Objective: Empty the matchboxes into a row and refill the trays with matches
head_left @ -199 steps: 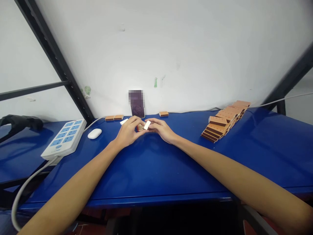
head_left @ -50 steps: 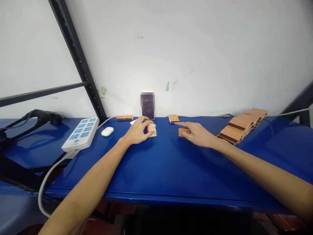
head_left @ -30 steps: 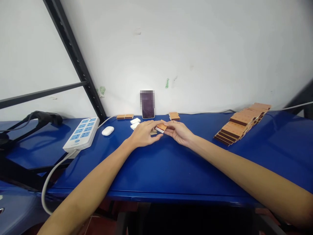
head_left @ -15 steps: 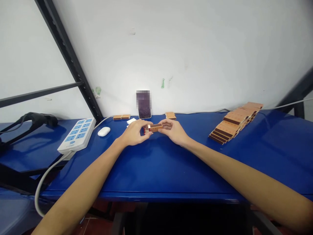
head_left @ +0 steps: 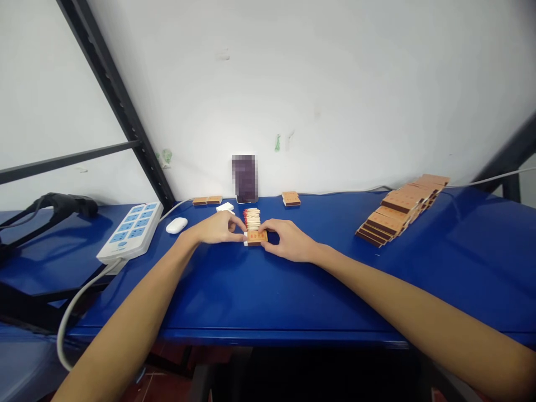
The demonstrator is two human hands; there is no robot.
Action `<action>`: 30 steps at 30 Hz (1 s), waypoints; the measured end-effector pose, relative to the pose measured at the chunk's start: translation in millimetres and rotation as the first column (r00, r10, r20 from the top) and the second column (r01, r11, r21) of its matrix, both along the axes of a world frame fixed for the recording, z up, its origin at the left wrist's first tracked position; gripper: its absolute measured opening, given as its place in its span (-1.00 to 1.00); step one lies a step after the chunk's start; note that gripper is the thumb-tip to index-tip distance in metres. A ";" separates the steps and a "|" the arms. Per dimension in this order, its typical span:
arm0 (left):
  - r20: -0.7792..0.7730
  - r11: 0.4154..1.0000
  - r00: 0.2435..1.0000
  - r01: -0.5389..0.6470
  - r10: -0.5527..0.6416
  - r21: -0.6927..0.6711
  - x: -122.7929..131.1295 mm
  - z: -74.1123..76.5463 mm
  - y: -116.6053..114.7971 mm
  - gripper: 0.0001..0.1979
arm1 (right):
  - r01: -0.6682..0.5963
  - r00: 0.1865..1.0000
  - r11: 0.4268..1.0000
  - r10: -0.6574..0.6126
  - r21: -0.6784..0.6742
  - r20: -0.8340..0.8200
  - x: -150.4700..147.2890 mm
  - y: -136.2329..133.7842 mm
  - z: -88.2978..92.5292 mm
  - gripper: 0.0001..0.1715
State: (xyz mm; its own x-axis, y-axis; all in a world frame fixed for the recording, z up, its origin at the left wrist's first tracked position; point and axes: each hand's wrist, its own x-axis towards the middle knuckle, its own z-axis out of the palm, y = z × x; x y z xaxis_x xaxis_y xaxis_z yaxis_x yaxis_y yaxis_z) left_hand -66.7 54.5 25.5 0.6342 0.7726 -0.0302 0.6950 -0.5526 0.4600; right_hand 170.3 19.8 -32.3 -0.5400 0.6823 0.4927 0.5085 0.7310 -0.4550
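A matchbox (head_left: 256, 239) with an orange printed top lies low over the blue table, its white inner tray sticking out slightly at the left end. My right hand (head_left: 290, 240) grips its right side between thumb and fingers. At the opposite end my left hand (head_left: 219, 228) pinches the protruding tray. Just behind the box is a row of matches (head_left: 252, 219), pale sticks with red heads toward the left; whether they touch the box is unclear.
Many matchboxes (head_left: 393, 215) lie overlapped in a slanting row at right. More matchboxes (head_left: 291, 199) sit by the wall, near a propped phone (head_left: 245, 178). A power strip (head_left: 130, 231), a white earbud case (head_left: 176, 225) and a small white object (head_left: 225, 207) are on the left.
The matchbox has come down and toward me, and its tray is now mostly inside the sleeve. The matches now show in a row behind it. Both hands followed the box.
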 end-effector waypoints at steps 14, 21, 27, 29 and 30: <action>0.219 0.730 0.796 -0.605 0.564 0.318 7.2 -13.4 88.4 -0.48 | 0.039 0.999 0.999 -0.039 -0.017 0.010 -1.4 1.5 -3.8 -0.85; 0.212 0.724 0.771 -0.636 0.600 0.267 18.7 -18.6 132.8 -0.40 | 0.013 1.000 0.999 -0.013 -0.032 -0.001 -2.1 0.2 -2.1 -0.84; 0.207 0.750 0.805 -0.593 0.556 0.293 20.3 -15.0 139.3 -0.51 | 0.014 1.000 0.999 -0.014 -0.048 0.017 -1.4 1.8 -2.9 -0.84; 0.214 0.753 0.807 -0.591 0.551 0.290 20.3 -13.2 141.4 -0.55 | 0.017 1.000 0.999 -0.016 -0.045 0.017 -1.4 1.9 -3.5 -0.84; 0.221 0.753 0.806 -0.592 0.549 0.286 20.4 -12.5 142.2 -0.56 | 0.019 1.000 0.999 -0.018 -0.044 0.017 -1.5 1.9 -3.6 -0.84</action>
